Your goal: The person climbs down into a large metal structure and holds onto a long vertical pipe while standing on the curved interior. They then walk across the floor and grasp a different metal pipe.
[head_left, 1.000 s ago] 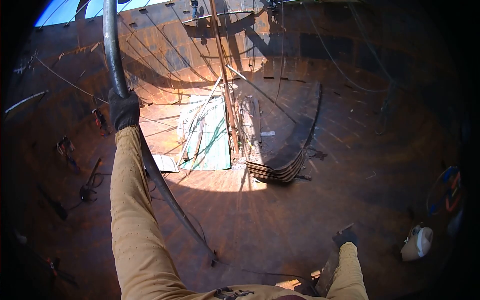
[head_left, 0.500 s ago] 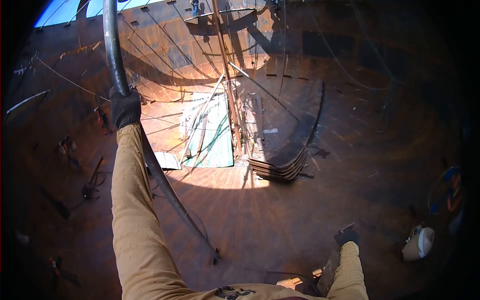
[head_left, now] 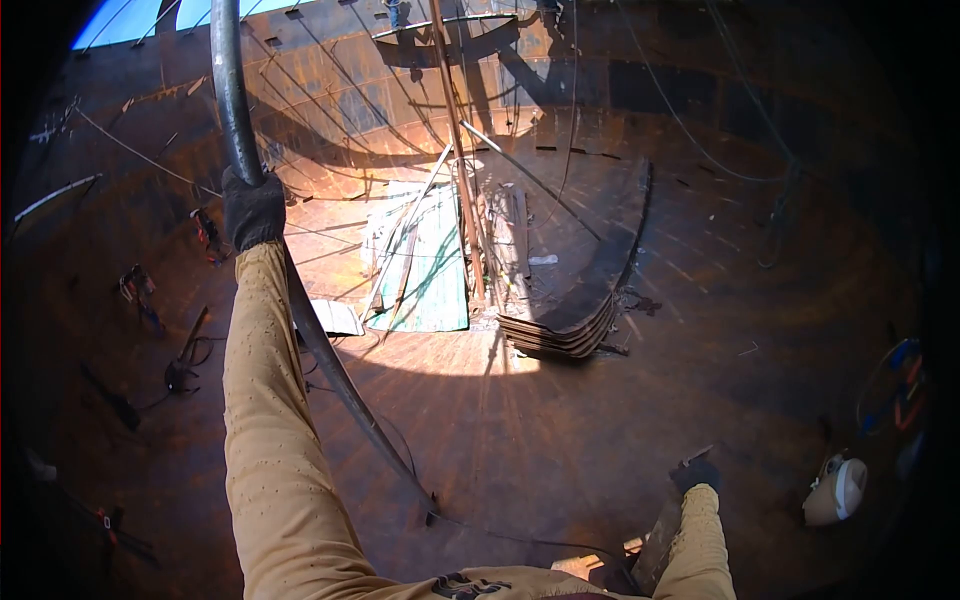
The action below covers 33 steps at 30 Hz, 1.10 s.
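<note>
My left hand [head_left: 254,208], in a black glove, is wrapped round a long grey metal pipe [head_left: 232,95]. The pipe appears curved in this wide view, rising past the top edge and running down to a foot [head_left: 432,508] low in the middle. At the lower right, my gloved right hand [head_left: 697,474] is closed beside the upper end of a flat, plank-like piece [head_left: 660,540]. A thin metal edge [head_left: 692,457] shows just past its fingers. What this hand grips I cannot tell.
Far below, a rusty curved floor carries a stack of bent metal plates [head_left: 560,335], a green sheet [head_left: 440,270] and a tall rusty post [head_left: 460,170]. A white container [head_left: 837,490] lies at right. A person [head_left: 391,14] stands at the far wall; cables hang there.
The view has shifted very slightly. My left hand stays on the pipe and my right hand keeps its place at the lower right.
</note>
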Each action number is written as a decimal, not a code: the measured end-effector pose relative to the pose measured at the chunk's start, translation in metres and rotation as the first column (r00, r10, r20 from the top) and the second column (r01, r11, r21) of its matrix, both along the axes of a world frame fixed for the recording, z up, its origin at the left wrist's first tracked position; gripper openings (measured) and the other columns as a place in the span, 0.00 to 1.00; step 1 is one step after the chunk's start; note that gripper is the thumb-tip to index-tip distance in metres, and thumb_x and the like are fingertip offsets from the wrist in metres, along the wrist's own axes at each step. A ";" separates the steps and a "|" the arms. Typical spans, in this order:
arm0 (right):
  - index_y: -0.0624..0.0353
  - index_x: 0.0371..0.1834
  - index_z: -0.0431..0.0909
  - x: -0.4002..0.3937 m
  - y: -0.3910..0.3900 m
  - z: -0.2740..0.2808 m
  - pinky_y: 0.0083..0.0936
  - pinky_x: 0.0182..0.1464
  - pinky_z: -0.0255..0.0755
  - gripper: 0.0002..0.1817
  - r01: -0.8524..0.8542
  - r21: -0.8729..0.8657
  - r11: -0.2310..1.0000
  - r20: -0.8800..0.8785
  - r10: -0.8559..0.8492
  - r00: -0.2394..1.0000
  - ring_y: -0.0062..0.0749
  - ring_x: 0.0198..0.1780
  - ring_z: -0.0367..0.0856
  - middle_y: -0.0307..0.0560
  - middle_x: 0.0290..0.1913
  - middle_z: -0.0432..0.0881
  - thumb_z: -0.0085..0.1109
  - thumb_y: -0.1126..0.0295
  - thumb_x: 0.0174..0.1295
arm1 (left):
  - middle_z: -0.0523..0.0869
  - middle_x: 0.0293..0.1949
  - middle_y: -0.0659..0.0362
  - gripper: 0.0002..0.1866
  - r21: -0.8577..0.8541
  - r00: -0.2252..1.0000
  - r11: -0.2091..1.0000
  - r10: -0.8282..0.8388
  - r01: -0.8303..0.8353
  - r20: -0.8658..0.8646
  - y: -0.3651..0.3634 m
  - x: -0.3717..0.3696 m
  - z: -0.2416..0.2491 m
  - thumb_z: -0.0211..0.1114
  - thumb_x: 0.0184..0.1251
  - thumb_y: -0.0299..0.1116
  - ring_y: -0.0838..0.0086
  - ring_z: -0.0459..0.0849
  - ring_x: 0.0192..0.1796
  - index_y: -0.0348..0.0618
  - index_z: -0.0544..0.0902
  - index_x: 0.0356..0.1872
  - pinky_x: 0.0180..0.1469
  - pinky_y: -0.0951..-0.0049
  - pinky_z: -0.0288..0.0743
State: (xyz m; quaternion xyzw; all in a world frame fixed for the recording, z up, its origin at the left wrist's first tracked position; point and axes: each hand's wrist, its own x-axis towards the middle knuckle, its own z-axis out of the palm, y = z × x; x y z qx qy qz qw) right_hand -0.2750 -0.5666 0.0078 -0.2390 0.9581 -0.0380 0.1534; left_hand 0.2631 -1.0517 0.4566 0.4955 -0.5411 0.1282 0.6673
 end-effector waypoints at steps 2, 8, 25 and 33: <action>0.50 0.53 0.88 0.001 0.000 0.002 0.41 0.62 0.79 0.31 0.013 0.006 1.000 0.008 -0.013 1.000 0.49 0.59 0.86 0.53 0.58 0.87 0.67 0.41 0.54 | 0.88 0.44 0.45 0.22 0.002 1.000 1.000 0.006 -0.006 0.001 0.003 -0.001 0.001 0.68 0.62 0.43 0.47 0.88 0.49 0.48 0.78 0.55 0.52 0.50 0.77; 0.47 0.54 0.88 0.001 -0.001 0.003 0.40 0.62 0.79 0.29 0.009 0.011 1.000 0.010 -0.009 1.000 0.47 0.59 0.86 0.50 0.59 0.87 0.66 0.41 0.55 | 0.88 0.42 0.44 0.21 -0.037 1.000 0.999 0.006 -0.005 0.016 -0.002 0.000 0.002 0.67 0.62 0.41 0.47 0.88 0.47 0.45 0.79 0.54 0.50 0.51 0.77; 0.49 0.54 0.88 0.001 0.001 0.001 0.40 0.62 0.79 0.29 0.010 -0.011 1.000 0.005 -0.010 1.000 0.48 0.59 0.86 0.51 0.59 0.87 0.66 0.42 0.54 | 0.87 0.41 0.46 0.21 -0.013 0.999 0.999 0.039 -0.039 0.019 0.007 -0.003 0.002 0.70 0.60 0.45 0.47 0.88 0.46 0.46 0.78 0.50 0.49 0.50 0.77; 0.48 0.53 0.88 -0.002 0.001 -0.001 0.40 0.61 0.79 0.28 -0.002 -0.001 1.000 0.017 0.002 1.000 0.47 0.59 0.86 0.50 0.58 0.88 0.66 0.42 0.54 | 0.87 0.42 0.45 0.21 -0.035 1.000 0.999 0.011 -0.010 0.017 0.008 -0.003 0.001 0.70 0.60 0.44 0.46 0.88 0.47 0.46 0.78 0.50 0.49 0.49 0.77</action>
